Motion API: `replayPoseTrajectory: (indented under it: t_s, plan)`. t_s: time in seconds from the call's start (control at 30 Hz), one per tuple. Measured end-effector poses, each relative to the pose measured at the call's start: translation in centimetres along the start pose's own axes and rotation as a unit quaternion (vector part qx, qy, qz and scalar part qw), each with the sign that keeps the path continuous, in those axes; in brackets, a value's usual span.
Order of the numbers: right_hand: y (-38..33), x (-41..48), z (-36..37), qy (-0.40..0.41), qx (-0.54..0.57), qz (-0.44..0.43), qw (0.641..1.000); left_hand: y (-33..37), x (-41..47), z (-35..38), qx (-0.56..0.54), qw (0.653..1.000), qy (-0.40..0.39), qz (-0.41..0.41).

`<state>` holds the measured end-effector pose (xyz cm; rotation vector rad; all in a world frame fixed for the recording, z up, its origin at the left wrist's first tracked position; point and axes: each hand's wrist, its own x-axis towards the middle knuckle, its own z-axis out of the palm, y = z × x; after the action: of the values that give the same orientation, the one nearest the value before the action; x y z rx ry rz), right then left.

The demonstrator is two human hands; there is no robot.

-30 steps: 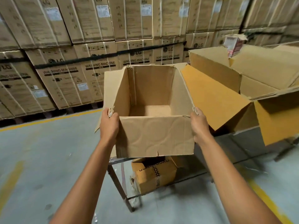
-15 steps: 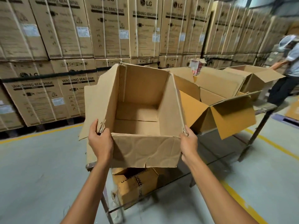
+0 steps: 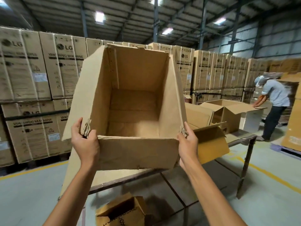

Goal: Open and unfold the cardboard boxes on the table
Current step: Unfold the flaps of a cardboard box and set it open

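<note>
You hold the box (image 3: pixel 141 70) up over the near end of the table (image 3: pixel 241 139), dead ahead at 12 o'clock, tipped so its mouth faces you. L hand (image 3: pixel 84 144) is clamped on the near-left corner and R hand (image 3: pixel 187 144) on the near-right one, w/ fingers wrapped round the edge on both sides.

Risks, as I judge them:
- Both corners you hold look torn and frayed. The board could rip further under the wt and one side could drop out of yr grip.
- The long side flap at 8 o'clock hangs low past the table's edge. Swing the box and it could snag there.
- The yellow flap (image 3: pixel 210 144) at 4 o'clock sits just beside yr R hand and may catch too.
- Btm flaps look closed. Push them out w/ the box unsupported and it could fold on you.
- A person (image 3: pixel 275 95) works at 2 o'clock, well apart, so no clash is likely.

Containers:
- Yr box is empty, bare cardboard inside.
- The open boxes (image 3: pixel 228 115) on the table at 2 o'clock have flaps up and insides mostly hidden; can't tell contents.
- A small box (image 3: pixel 120 212) lies under the table at 6 o'clock w/ a dark mouth; can't tell either.
- Strapped cartons (image 3: pixel 65 70) at 9–10 o'clock are sealed.
</note>
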<state>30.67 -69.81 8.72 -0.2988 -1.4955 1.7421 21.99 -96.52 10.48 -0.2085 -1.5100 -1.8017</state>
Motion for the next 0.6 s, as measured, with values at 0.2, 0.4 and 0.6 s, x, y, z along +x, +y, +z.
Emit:
replayPoseTrajectory:
  t_s: [0.2,0.4,0.6]
  plan:
    - [-4.4,2.4,-6.3,0.036,0.022,-0.037,0.998,5.0,-3.1,6.2,-0.037,0.997,-0.05,0.046]
    - [-7.2,5.2,-10.8,0.069,0.029,-0.078,0.994,7.1,-4.9,12.6,-0.071,0.993,-0.074,0.06]
    - [-8.2,11.4,-14.1,0.096,0.021,-0.112,0.989,6.7,-5.4,20.7,-0.126,0.988,-0.071,0.061]
